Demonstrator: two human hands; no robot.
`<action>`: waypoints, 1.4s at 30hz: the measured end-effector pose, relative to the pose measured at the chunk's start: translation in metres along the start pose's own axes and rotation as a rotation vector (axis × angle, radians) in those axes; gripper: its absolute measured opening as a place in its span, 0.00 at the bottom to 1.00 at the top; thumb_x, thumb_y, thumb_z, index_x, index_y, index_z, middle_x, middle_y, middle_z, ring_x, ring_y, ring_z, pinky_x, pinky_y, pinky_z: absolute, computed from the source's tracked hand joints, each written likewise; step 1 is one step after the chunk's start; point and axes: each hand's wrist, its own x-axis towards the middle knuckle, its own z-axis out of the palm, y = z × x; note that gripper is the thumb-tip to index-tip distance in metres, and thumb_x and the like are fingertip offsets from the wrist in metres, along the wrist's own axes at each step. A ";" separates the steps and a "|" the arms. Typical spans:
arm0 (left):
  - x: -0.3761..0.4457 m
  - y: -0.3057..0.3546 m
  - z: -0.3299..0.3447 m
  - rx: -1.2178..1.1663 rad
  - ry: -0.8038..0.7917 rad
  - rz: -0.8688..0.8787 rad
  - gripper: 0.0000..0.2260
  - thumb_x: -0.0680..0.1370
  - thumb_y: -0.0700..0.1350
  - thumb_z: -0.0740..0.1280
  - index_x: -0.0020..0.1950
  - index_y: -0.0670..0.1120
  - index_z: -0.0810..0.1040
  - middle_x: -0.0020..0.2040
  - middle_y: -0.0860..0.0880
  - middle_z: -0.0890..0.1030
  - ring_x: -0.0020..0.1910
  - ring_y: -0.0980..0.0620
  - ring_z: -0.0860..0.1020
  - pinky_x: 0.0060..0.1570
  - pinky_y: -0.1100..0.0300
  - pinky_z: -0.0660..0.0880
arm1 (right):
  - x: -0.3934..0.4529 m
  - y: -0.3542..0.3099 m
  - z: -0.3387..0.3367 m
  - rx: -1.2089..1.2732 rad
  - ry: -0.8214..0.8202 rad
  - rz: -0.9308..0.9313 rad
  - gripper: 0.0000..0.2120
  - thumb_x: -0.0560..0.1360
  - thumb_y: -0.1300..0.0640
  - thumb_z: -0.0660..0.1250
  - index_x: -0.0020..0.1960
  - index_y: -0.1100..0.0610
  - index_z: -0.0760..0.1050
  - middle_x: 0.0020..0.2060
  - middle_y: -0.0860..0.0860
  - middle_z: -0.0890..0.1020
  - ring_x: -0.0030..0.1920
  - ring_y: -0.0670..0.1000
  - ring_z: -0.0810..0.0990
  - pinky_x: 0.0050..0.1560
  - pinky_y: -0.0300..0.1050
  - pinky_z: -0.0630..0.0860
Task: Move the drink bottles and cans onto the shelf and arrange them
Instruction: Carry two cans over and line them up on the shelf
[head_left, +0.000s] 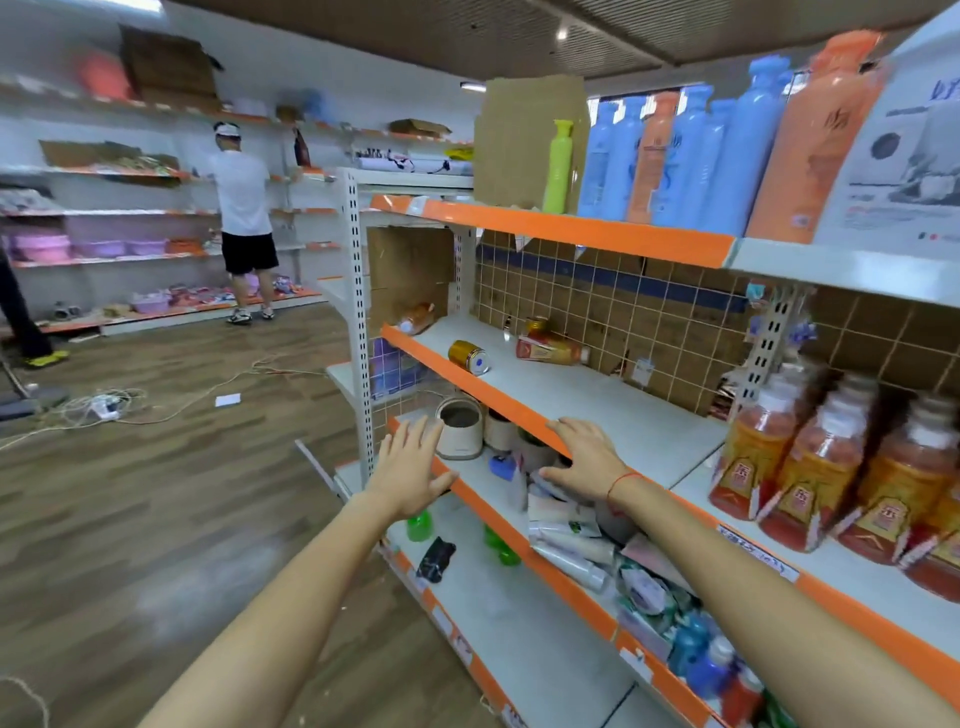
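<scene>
both hands are out in front of the shelving with nothing in them. the left hand (410, 473) is spread flat, fingers apart, hovering by the orange edge of the lower tier; whether it touches the edge cannot be told. the right hand (584, 460) is open too, palm down, its fingers lying over the orange lip of the middle shelf (597, 405), thumb hanging just below. under them the lower tier holds a heap of tubes and packets (571, 540) and a white canister (460, 427), none of it drink. the drinks look to be further in: a gold can (469, 357) lies on its side near the front of the middle shelf, a red and gold bottle (550, 349) lies flat behind it by the tiled back wall, and another orange bottle (416, 318) lies at the far left end. upright tea bottles (810, 467) already stand in rows to the right. the step in hand seems to be reaching in to tidy. best to take the near can first, grip it round the body, stand it up, then slide it right, next to the standing rows, before stretching for the far ones.
</scene>
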 end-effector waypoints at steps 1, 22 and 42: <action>0.007 -0.004 0.002 -0.002 0.001 0.006 0.34 0.80 0.60 0.56 0.79 0.48 0.44 0.79 0.45 0.47 0.77 0.44 0.45 0.75 0.46 0.47 | 0.010 0.002 0.002 0.000 -0.003 0.004 0.36 0.71 0.41 0.66 0.73 0.54 0.59 0.71 0.54 0.64 0.71 0.56 0.60 0.72 0.49 0.57; 0.225 -0.077 0.011 -0.060 0.040 0.080 0.35 0.79 0.60 0.58 0.78 0.47 0.46 0.79 0.45 0.48 0.77 0.44 0.47 0.75 0.46 0.48 | 0.239 0.047 0.029 0.041 -0.004 0.094 0.36 0.74 0.44 0.67 0.75 0.56 0.57 0.73 0.54 0.63 0.73 0.56 0.58 0.72 0.51 0.57; 0.424 -0.195 0.031 -0.044 -0.081 0.443 0.40 0.74 0.59 0.67 0.78 0.47 0.50 0.78 0.44 0.54 0.76 0.44 0.53 0.73 0.47 0.56 | 0.367 0.040 0.076 0.126 0.104 0.417 0.34 0.72 0.48 0.69 0.74 0.55 0.60 0.71 0.56 0.66 0.71 0.58 0.63 0.71 0.51 0.60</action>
